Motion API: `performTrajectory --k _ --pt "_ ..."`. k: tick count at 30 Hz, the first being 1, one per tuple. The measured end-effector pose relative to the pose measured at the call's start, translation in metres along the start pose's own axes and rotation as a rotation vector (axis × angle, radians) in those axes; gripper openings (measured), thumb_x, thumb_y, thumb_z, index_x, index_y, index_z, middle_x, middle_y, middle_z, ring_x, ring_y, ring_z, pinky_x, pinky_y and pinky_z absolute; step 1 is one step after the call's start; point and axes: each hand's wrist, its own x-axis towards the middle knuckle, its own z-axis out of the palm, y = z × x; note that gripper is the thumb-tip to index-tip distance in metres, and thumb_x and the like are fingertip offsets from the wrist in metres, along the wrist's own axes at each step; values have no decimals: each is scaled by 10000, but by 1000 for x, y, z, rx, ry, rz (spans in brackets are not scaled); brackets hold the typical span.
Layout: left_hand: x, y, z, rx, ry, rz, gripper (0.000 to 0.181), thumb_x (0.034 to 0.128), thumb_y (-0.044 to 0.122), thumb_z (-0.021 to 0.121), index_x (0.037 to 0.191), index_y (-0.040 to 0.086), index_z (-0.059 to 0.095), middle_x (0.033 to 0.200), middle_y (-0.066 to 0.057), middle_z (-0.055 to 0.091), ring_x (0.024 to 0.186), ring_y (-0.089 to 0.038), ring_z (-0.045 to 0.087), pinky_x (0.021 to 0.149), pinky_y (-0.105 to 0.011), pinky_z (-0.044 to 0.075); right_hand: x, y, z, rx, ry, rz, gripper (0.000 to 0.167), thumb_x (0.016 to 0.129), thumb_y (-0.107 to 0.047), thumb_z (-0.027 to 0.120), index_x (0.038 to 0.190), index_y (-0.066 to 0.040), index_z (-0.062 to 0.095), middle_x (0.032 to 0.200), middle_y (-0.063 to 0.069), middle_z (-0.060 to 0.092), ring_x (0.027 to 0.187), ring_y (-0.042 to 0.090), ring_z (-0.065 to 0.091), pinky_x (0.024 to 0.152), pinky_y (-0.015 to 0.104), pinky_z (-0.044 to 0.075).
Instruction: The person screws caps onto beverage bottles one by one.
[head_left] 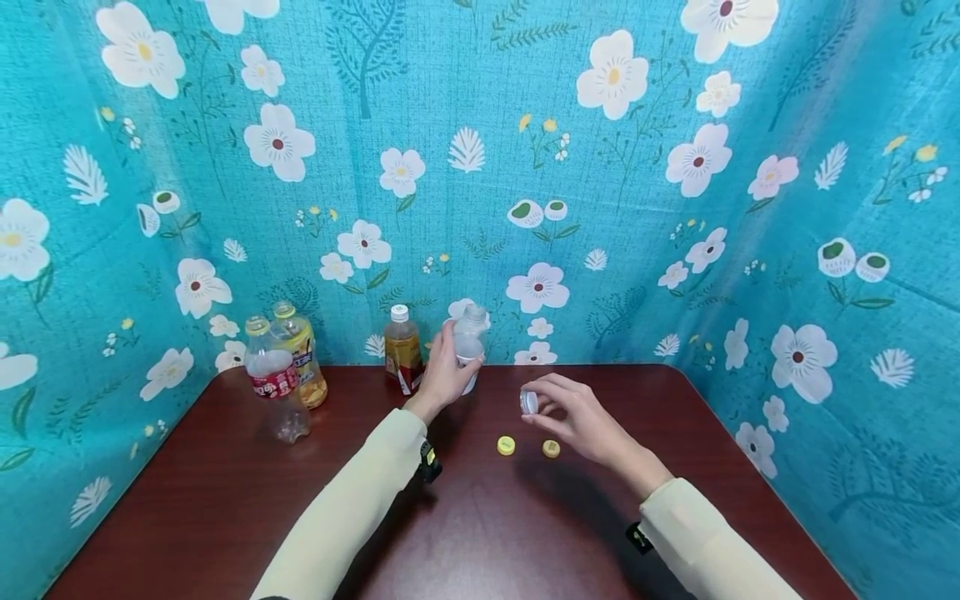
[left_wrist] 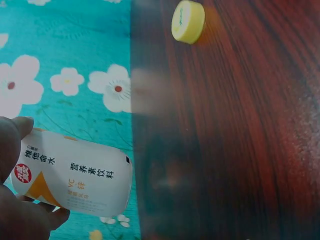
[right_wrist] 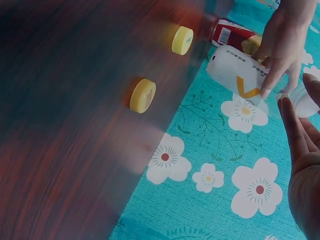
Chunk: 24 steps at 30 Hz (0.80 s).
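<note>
In the head view my left hand (head_left: 444, 372) grips a clear bottle (head_left: 469, 345) with a white label, its neck bare of a cap. The left wrist view shows the label (left_wrist: 75, 172) with fingers around it. Whether the bottle's base touches the table cannot be told. To the right, my right hand (head_left: 576, 415) pinches a white cap (head_left: 528, 402) above the table, apart from the bottle. That cap (right_wrist: 305, 102) is partly hidden by fingers in the right wrist view. Two yellow caps (head_left: 506, 446) (head_left: 551, 449) lie on the table, close to the right hand.
Left of the left hand stands a brown-drink bottle (head_left: 403, 352) with a white cap. Farther left are a red-labelled clear bottle (head_left: 274, 383) and a yellow-labelled bottle (head_left: 306, 358). A blue flowered cloth (head_left: 450, 208) hangs behind the dark wooden table (head_left: 480, 533).
</note>
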Motion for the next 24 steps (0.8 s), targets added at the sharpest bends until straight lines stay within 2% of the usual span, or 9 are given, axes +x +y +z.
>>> performTrajectory --k 6,9,17,24 --pt "-12 10 -13 27 -29 93 851 932 285 767 1569 69 246 1455 -211 429 1305 -356 484 1069 -556 448 2 -4 1 20 9 -20 437 832 -60 847 1228 -154 688 1111 -9 660 951 131 686 795 344 609" --pt "-19 13 -21 46 -45 118 854 929 274 772 1571 61 252 1444 -207 440 1273 -352 502 1047 -531 469 3 -4 2 29 8 -17 435 822 -41 851 1211 -148 691 1115 4 655 961 144 674 792 361 610" --pt "-39 17 -39 86 -120 146 833 920 274 783 1571 109 291 1411 -164 465 1093 -273 552 910 -431 536 1 -3 6 61 24 46 408 813 -82 867 1175 -153 693 1121 -4 651 963 151 670 813 330 603" --pt "-58 16 -58 135 -142 156 834 889 261 816 1563 118 346 1405 -146 488 1167 -274 556 901 -436 561 4 -3 10 142 20 114 384 853 -150 846 1200 -183 687 1096 -38 665 946 150 720 841 315 594"
